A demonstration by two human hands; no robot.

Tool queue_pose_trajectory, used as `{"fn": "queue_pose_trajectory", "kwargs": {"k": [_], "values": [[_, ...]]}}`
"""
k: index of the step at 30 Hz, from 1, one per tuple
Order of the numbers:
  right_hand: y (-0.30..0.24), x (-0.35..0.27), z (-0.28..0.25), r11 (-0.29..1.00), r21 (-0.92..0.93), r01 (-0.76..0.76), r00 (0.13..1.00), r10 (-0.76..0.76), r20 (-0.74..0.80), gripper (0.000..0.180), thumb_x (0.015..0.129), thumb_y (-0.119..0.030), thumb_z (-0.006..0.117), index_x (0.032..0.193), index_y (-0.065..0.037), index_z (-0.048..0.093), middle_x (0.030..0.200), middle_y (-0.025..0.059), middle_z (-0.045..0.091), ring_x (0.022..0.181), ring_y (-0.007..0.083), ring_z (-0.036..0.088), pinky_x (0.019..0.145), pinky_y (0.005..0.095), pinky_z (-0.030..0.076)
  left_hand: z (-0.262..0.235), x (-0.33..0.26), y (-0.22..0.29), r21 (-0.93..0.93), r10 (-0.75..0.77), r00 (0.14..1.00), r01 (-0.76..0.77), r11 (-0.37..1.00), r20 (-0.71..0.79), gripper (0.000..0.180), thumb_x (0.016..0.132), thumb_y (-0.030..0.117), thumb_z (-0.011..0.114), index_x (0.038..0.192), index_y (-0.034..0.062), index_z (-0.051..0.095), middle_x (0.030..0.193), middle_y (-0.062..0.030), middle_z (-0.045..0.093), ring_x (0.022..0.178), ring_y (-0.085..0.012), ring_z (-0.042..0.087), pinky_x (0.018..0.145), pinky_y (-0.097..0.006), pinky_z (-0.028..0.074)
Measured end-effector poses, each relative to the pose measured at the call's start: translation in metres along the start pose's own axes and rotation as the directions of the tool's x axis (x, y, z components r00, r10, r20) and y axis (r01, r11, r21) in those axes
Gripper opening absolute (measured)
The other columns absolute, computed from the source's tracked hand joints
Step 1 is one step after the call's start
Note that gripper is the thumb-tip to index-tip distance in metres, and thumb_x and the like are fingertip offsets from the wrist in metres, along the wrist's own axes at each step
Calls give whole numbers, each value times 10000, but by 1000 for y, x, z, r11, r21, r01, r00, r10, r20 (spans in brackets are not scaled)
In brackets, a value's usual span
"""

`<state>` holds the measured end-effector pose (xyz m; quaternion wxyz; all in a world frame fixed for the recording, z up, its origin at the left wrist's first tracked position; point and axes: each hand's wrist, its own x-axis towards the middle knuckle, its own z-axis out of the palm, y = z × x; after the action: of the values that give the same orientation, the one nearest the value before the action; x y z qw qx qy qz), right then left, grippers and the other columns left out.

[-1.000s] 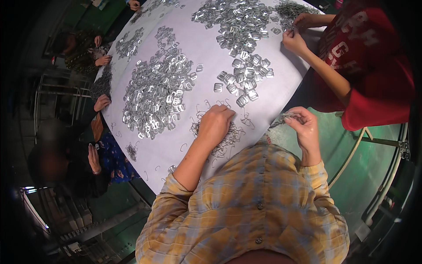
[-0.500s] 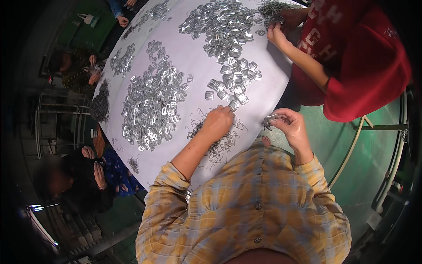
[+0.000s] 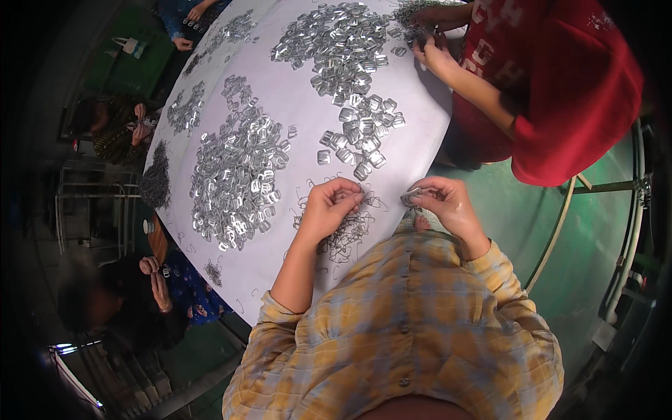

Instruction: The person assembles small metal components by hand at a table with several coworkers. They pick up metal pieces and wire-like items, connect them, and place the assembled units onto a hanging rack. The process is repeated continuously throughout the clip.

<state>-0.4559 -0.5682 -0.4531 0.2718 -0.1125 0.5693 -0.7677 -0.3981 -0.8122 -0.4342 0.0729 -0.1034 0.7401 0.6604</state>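
A small metal clip (image 3: 411, 197) sits pinched in the curled fingertips of the right hand (image 3: 442, 205), just off the edge of the white table (image 3: 413, 133). The left hand (image 3: 329, 207), fingers bent, rests on a tangle of wire hooks (image 3: 348, 234) at that edge (whether it grips one cannot be told). Farther in lie heaps of clips (image 3: 238, 182); a worker in red (image 3: 560, 91) sorts at the far side.
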Motion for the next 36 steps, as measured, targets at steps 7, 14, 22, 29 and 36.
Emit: {"fn": "queue_pose_trajectory", "kwargs": {"k": [7, 14, 22, 29, 36], "values": [[-6, -2, 3, 999, -48, 4, 998, -1, 64, 134, 823, 43, 632, 956, 58, 634, 868, 62, 676, 803, 92, 623, 734, 225, 501, 48, -1, 14, 22, 197, 980, -196, 980, -43, 89, 809, -5, 677, 896, -14, 660, 776, -9, 647, 667, -36, 550, 603, -178, 432], [-9, -6, 3, 980, -181, 88, 996, -81, 49, 127, 817, 38, 636, 943, 20, 636, 820, 28, 669, 736, 54, 583, 650, 204, 471, 55, 5, 16, 20, 190, 981, -190, 982, 28, 96, 788, 6, 694, 884, -2, 684, 738, -15, 668, 612, -16, 529, 560, -170, 423], [-15, -7, 7, 943, -322, 84, 996, -83, 18, 147, 792, -13, 682, 927, 14, 634, 780, 54, 681, 722, 70, 599, 659, 227, 476, 58, 2, 3, 28, 189, 982, -188, 982, -25, 80, 794, -34, 673, 869, -23, 649, 818, -51, 655, 706, -53, 572, 605, -188, 435], [-11, -7, 9, 967, -253, 31, 999, -29, 12, 130, 795, -17, 677, 916, 8, 636, 785, 45, 680, 699, 70, 582, 647, 226, 469, 58, -6, -1, -17, 342, 939, -343, 939, -41, 70, 811, -8, 662, 879, -11, 647, 899, -71, 653, 765, -85, 580, 655, -207, 446], [1, -1, 4, 939, -308, 153, 987, -131, 91, 107, 805, -23, 666, 903, 10, 641, 805, 39, 671, 742, 80, 589, 682, 241, 473, 72, -17, -17, -136, 288, 949, -304, 943, -127, 97, 873, -43, 571, 966, -19, 567, 952, -78, 622, 878, -120, 591, 792, -253, 474]]}}
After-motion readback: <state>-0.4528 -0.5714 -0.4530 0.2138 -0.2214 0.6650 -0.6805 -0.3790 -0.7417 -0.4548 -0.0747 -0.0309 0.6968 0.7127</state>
